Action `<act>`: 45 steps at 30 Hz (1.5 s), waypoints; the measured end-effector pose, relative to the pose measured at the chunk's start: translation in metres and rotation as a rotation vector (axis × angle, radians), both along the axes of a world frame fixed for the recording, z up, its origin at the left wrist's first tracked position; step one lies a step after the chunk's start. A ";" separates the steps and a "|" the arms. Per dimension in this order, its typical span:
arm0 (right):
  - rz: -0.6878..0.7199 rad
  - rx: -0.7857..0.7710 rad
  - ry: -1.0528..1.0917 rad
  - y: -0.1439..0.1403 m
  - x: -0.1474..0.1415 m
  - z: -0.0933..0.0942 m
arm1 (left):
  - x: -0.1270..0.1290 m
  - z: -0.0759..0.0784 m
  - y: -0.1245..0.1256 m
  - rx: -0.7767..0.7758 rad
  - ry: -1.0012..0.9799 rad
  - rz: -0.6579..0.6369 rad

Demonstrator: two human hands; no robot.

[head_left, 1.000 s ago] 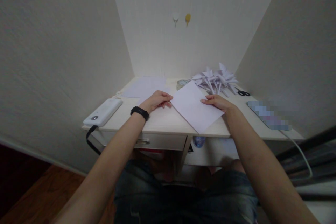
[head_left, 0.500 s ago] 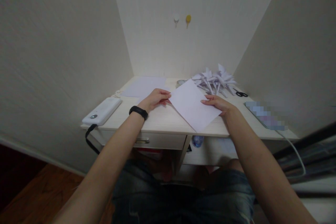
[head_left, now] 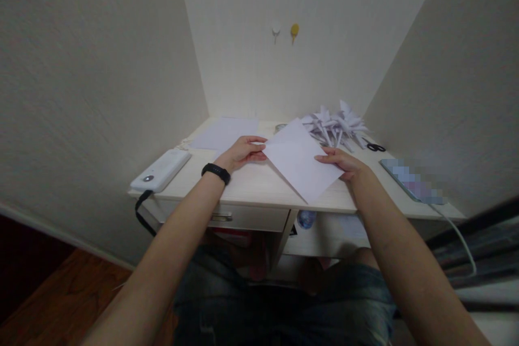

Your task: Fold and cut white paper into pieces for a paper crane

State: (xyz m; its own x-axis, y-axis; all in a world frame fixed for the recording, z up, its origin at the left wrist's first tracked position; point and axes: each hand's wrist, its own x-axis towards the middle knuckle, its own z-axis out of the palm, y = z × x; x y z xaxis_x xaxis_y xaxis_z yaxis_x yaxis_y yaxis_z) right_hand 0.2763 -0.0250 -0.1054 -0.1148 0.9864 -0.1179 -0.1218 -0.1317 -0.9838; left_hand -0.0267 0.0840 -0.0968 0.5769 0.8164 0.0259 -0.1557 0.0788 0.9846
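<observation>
A square white sheet of paper (head_left: 298, 159) is held up over the desk, turned so that one corner points toward me. My left hand (head_left: 245, 151) pinches its left corner between thumb and fingers. At the opposite side my right hand (head_left: 341, 163) grips the right corner, thumb on top and fingers underneath. Behind the sheet lies a pile of folded white paper pieces (head_left: 338, 124), partly covered by it. More flat white paper (head_left: 225, 132) rests at the back left of the desk.
On the desk's (head_left: 251, 186) left edge is a white device (head_left: 162, 170) with a black cable. Black-handled scissors (head_left: 376, 147) lie right of the pile, and a phone (head_left: 409, 181) with a white cable sits at the right. A drawer (head_left: 243, 216) is below.
The whole view has shifted slightly. Both hands keep their hold on the sheet, and its far edge tilts a little more upward.
</observation>
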 end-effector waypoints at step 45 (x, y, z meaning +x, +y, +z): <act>-0.050 0.059 -0.062 0.008 -0.034 -0.011 | 0.011 -0.011 0.002 -0.078 -0.162 0.311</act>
State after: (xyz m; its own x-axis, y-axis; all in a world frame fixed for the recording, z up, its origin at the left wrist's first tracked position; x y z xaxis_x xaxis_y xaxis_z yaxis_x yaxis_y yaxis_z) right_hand 0.2424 -0.0171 -0.1165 -0.0596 0.9961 -0.0645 -0.0650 -0.0684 -0.9955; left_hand -0.0154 0.0864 -0.1075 0.2943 0.9553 0.0279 -0.3378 0.0767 0.9381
